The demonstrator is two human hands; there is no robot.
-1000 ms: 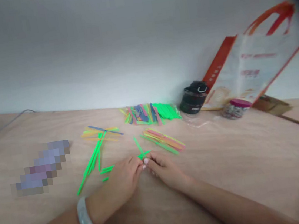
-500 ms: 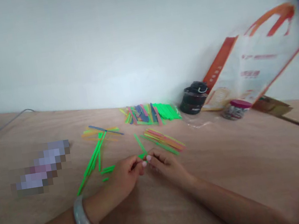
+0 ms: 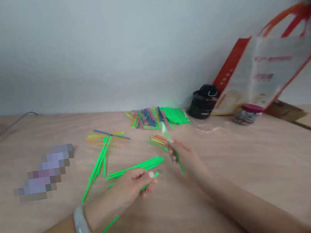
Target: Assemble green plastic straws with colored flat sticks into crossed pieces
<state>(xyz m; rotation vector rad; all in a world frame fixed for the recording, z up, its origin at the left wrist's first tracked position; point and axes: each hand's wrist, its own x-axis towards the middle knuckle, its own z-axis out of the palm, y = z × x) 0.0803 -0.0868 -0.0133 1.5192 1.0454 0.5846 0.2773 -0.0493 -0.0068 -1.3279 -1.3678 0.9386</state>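
Observation:
My left hand [image 3: 135,184] is closed in a pinch on a thin green stick [image 3: 110,225], whose tip shows by the thumb and whose far end emerges below the wrist. My right hand [image 3: 190,162], blurred by motion, is closed around another green stick [image 3: 182,166] that juts out above and below the fingers. Just beyond my left hand lies a bundle of green sticks [image 3: 136,167] on the table. Pink, yellow and green sticks [image 3: 157,139] lie behind my right hand, partly hidden by it.
More green sticks [image 3: 94,167] lie at left, beside crossed yellow and blue sticks [image 3: 111,134]. Against the wall are packed coloured sticks [image 3: 150,118], a black container [image 3: 203,102], a lidded jar [image 3: 248,114] and a tote bag [image 3: 262,69]. A pixelated object [image 3: 47,171] lies farther left.
My hands were together over the green sticks. Now they are apart: the right has moved right with a green stick, and the left shows a green stick in its pinch.

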